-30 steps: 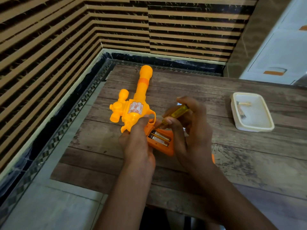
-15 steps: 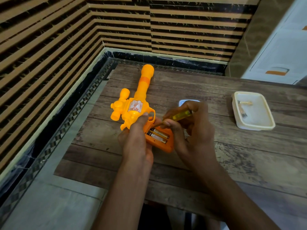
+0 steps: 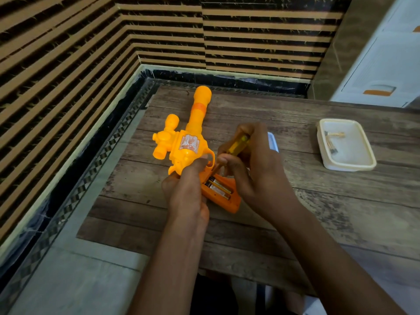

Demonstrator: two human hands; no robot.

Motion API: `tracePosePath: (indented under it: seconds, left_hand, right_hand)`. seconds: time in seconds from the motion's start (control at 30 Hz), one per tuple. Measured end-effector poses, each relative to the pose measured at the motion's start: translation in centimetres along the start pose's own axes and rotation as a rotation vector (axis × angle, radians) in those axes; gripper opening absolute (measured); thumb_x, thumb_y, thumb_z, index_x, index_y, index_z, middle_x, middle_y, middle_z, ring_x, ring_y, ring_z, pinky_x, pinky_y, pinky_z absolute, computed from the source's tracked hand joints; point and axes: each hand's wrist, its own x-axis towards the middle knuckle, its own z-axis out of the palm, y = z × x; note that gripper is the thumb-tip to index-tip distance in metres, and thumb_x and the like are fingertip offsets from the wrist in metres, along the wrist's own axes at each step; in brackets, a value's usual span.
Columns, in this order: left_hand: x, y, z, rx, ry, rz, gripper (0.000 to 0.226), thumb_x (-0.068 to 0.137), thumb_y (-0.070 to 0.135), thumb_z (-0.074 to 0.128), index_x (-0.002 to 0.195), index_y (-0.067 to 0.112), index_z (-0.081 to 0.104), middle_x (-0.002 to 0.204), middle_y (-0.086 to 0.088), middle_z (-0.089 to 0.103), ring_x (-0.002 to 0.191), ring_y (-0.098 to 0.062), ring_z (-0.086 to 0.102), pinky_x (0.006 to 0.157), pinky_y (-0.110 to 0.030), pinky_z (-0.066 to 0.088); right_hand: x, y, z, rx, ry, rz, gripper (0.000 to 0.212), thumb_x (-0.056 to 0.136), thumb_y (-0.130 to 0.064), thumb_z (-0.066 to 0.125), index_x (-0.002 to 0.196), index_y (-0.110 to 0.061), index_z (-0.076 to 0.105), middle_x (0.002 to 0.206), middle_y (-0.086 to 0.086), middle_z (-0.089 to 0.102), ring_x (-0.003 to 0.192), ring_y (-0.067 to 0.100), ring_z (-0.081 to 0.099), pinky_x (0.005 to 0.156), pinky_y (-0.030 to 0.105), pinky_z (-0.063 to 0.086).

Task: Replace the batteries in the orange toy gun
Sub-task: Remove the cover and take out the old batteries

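Two batteries (image 3: 219, 188) lie side by side in the open compartment of the orange toy gun (image 3: 193, 144), down in its handle and between your hands. The gun sits near the left part of the wooden bench (image 3: 284, 226), barrel pointing away from you toward the striped wall (image 3: 91, 53), with the sticker side up.

Your left grip (image 3: 186, 192) is curled around the gun where the body meets the handle, thumb lying by the trigger guard. Your right grip (image 3: 256, 169) is closed around a yellow-handled screwdriver (image 3: 238, 145), fingertips pinching it low on the handle. Its shaft slants down to the upper end of the compartment. Whether the tip touches a battery, you cannot tell from this view.

Just behind your right grip a small pale blue-edged object (image 3: 272, 142) peeks out, mostly hidden. Well apart to the right stands a shallow cream container (image 3: 347, 167) with a few small items (image 3: 336, 135) in its far end, too small to identify. A white cabinet (image 3: 386, 64) stands beyond the bench's far right corner.
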Motion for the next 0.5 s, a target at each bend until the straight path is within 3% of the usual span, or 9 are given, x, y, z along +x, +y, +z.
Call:
tracePosePath:
  seconds: [0.13, 0.3, 0.5]
  left_hand:
    - [0.1, 0.4, -0.3, -0.01, 0.006, -0.025, 0.06, 0.053, 0.028, 0.086, 0.111, 0.014, 0.076, 0.101, -0.013, 0.08, 0.09, -0.032, 0.078, 0.08, -0.047, 0.063]
    - [-0.7, 1.1, -0.2, -0.166, -0.002, -0.068, 0.023, 0.093, 0.033, 0.065, 0.111, 0.02, 0.073, 0.095, -0.009, 0.081, 0.075, -0.023, 0.078, 0.068, -0.037, 0.06]
    - [-0.7, 1.1, -0.3, -0.19, 0.053, -0.038, 0.025, 0.096, 0.035, 0.066, 0.115, 0.02, 0.072, 0.099, -0.01, 0.081, 0.077, -0.022, 0.079, 0.058, -0.033, 0.06]
  right_hand:
    - [1.0, 0.1, 0.4, -0.038, -0.07, 0.028, 0.03, 0.1, -0.017, 0.056, 0.124, -0.014, 0.039, 0.084, 0.011, 0.066, 0.067, 0.021, 0.067, 0.06, 0.048, 0.053]
    - [1.9, 0.0, 1.2, -0.074, -0.1, 0.053, 0.045, 0.1, -0.027, 0.053, 0.138, -0.008, 0.037, 0.076, 0.011, 0.064, 0.062, 0.024, 0.063, 0.059, 0.052, 0.05]
    - [3.0, -0.2, 1.8, -0.014, -0.089, 0.012, 0.039, 0.101, -0.028, 0.053, 0.135, -0.025, 0.034, 0.075, 0.007, 0.06, 0.065, 0.023, 0.063, 0.06, 0.052, 0.051]
